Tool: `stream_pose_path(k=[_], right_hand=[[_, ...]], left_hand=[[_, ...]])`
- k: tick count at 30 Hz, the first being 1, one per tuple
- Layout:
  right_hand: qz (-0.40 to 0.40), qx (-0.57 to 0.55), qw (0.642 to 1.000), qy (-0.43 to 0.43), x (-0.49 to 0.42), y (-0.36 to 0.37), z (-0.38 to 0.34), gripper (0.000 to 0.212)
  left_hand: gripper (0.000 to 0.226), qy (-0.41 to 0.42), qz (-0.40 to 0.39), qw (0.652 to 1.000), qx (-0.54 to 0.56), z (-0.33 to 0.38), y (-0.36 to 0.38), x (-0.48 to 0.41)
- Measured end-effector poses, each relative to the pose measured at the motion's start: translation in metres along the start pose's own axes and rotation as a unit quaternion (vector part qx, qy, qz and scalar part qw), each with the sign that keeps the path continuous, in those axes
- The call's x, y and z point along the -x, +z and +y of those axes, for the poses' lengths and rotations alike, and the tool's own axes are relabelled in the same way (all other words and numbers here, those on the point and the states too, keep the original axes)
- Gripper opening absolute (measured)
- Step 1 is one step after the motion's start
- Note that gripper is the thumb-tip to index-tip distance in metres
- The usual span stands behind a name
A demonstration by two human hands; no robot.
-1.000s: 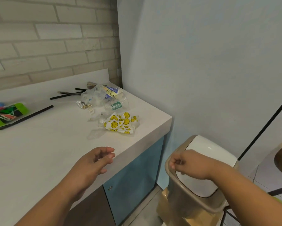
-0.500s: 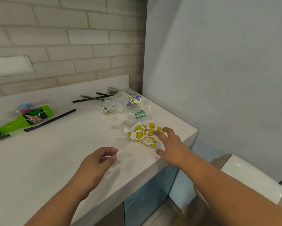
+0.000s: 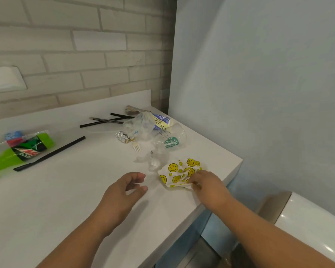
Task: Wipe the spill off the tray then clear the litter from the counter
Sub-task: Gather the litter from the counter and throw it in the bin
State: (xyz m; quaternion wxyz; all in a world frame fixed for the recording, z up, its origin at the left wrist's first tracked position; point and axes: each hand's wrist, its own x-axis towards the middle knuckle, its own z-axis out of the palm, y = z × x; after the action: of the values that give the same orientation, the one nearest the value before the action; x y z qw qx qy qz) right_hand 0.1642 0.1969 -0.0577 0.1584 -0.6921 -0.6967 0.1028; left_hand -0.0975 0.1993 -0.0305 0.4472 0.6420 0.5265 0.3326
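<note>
A crumpled white wrapper with yellow smiley faces (image 3: pixel 176 174) lies near the right edge of the white counter (image 3: pixel 56 200). My right hand (image 3: pixel 207 185) grips its near right side with curled fingers. My left hand (image 3: pixel 122 194) hovers over the counter just left of the wrapper, fingers loosely curled, holding nothing. Behind the wrapper lie clear plastic scraps (image 3: pixel 152 161), a clear plastic cup with a green logo (image 3: pixel 171 139), a plastic fork (image 3: pixel 136 146), a foil ball (image 3: pixel 123 137) and a printed packet (image 3: pixel 161 120). No tray is in view.
A green soda bottle (image 3: pixel 21 151) and a red and blue packet (image 3: pixel 13 138) lie at the far left. Black straws (image 3: pixel 50 153) (image 3: pixel 104 120) are scattered on the counter. A swing-lid bin (image 3: pixel 308 219) stands below the counter's right end. A pale wall is close on the right.
My right hand left the bin lid, reached over the counter and closed on the smiley wrapper. The view turned from the bin toward the counter. My left hand stayed hovering.
</note>
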Motion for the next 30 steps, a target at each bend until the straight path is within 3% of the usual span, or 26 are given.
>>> stream_pose_path(k=[4, 6, 9, 13, 17, 19, 23, 26, 30], right_hand=[[0.070, -0.088, 0.986, -0.124, 0.015, -0.003, -0.016, 0.020], [0.078, -0.105, 0.973, -0.190, 0.017, -0.003, -0.028, 0.018], [0.071, -0.120, 0.964, -0.227, 0.009, -0.001, -0.044, 0.018], [0.078, -0.150, 0.955, -0.245, -0.005, -0.002, -0.059, 0.022], [0.125, -0.147, 0.971, -0.139, -0.034, -0.011, -0.058, 0.040], [0.037, -0.048, 0.996, -0.071, -0.050, -0.012, -0.057, 0.052], [-0.127, 0.049, 0.990, -0.045, -0.073, 0.001, -0.068, 0.085], [-0.170, 0.055, 0.983, -0.036, -0.081, 0.011, -0.075, 0.098], [-0.186, 0.081, 0.979, -0.025, -0.081, 0.022, -0.075, 0.096]], left_hand=[[0.087, 0.058, -0.068, 0.996, -0.001, -0.004, 0.008, -0.008], [0.094, 0.086, -0.093, 0.992, 0.000, -0.006, 0.011, -0.010], [0.072, 0.128, -0.043, 0.990, -0.042, -0.009, 0.010, -0.015], [0.055, 0.132, 0.040, 0.990, -0.020, -0.015, -0.006, -0.019], [0.038, 0.089, 0.131, 0.987, 0.039, -0.020, -0.041, -0.025], [0.034, 0.056, 0.155, 0.985, 0.053, -0.025, -0.057, -0.026], [0.030, 0.042, 0.166, 0.983, 0.061, -0.029, -0.070, -0.023], [0.032, 0.030, 0.156, 0.986, 0.052, -0.034, -0.072, -0.021], [0.032, 0.017, 0.143, 0.989, 0.045, -0.037, -0.075, -0.018]])
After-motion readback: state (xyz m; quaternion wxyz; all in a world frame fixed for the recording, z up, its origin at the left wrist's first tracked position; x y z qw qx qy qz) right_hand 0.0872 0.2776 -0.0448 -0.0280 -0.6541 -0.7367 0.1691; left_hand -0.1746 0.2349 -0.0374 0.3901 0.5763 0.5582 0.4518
